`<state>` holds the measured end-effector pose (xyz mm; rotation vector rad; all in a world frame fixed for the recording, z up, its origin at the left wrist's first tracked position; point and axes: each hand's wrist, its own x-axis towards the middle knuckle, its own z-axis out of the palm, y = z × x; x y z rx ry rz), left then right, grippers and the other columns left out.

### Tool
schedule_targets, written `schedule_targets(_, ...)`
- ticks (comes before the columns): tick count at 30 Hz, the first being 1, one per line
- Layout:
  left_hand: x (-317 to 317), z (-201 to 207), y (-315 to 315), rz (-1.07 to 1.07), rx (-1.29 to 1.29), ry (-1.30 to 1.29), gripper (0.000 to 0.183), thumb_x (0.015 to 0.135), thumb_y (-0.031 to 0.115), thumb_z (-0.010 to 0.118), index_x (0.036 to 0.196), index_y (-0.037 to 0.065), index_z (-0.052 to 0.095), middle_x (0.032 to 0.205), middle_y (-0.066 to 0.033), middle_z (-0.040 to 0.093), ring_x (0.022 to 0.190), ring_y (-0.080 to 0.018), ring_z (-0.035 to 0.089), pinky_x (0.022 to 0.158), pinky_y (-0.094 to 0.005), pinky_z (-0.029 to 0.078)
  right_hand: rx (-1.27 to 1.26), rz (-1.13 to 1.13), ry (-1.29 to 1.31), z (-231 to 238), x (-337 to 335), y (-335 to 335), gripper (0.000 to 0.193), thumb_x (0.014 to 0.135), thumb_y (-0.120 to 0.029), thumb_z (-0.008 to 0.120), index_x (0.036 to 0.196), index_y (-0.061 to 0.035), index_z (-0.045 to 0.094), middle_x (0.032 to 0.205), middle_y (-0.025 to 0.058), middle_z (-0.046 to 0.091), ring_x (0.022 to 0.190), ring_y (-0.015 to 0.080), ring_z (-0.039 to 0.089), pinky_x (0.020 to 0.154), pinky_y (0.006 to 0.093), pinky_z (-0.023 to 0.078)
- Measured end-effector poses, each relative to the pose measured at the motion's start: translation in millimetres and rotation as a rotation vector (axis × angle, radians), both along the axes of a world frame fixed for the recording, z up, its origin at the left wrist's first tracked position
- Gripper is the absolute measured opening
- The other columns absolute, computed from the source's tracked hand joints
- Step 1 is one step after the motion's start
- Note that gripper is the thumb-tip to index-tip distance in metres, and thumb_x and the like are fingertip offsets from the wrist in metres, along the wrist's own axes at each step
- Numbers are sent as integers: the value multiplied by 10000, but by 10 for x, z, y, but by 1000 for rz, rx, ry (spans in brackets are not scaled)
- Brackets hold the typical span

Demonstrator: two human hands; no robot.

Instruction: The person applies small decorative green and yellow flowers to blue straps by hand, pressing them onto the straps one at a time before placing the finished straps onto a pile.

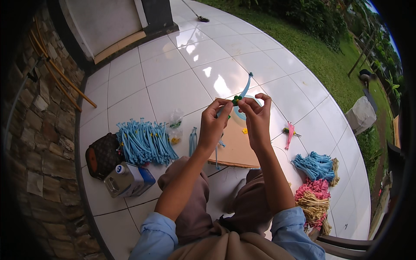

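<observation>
Both hands are raised in front of me over a brown cardboard sheet [234, 147]. My left hand [215, 122] and my right hand [256, 118] meet fingertip to fingertip, each pinching a small green flower-shaped piece [236, 99] with a yellow spot. From it a light blue strap [246, 89] curves up and away, ending in a darker knotted tip. Behind the right fingers a round, pale blue-rimmed item [239, 114] is partly hidden. A small yellow flower piece [245, 131] lies on the cardboard. More blue straps hang by the left wrist, partly covered.
Left on the tiles lie a big pile of blue straps [145, 142], a dark pouch [103, 156], a metal can [128, 180] and clear bags [175, 123]. To the right are a pink bundle [290, 136], blue bundles [318, 165] and pink and beige bundles [313, 201].
</observation>
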<state>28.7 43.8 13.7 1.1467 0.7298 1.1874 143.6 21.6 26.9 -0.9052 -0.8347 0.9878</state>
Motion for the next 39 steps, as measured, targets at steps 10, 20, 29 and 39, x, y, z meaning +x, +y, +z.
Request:
schedule_targets(10, 19, -25, 16, 37, -8, -13, 177, 866, 207, 562, 897, 33, 570, 569, 77, 401, 451, 11, 296, 405, -167, 212, -15, -62, -112, 25, -15, -15, 504, 799, -146, 645, 1110, -48, 260, 880, 114, 581, 834, 145, 530, 742, 261, 417)
schedule_targets(20, -18, -64, 61, 60, 113, 124, 146, 857, 164, 566, 867, 20, 581, 553, 61, 446, 460, 14, 319, 422, -170, 232, 397, -284, -972, 88, 68, -31, 295, 739, 48, 609, 1000, -35, 499, 932, 93, 538, 926, 224, 511, 785, 349, 432)
schedule_targets(29, -163, 2, 29, 58, 309, 480, 191, 824, 173, 610, 868, -12, 617, 709, 14, 579, 643, -47, 487, 573, -210, 402, 282, -46, -1015, 82, 194, -134, 314, 755, 31, 608, 1029, -30, 467, 912, 86, 541, 819, 208, 570, 712, 320, 466)
schedule_targets(39, -261, 59, 65, -157, 141, 370, 178, 825, 196, 614, 859, 22, 624, 559, 57, 450, 479, -4, 338, 440, -181, 263, 472, -102, -1087, 21, 228, -175, 302, 736, 33, 639, 982, -25, 474, 834, 77, 560, 797, 209, 579, 704, 309, 468)
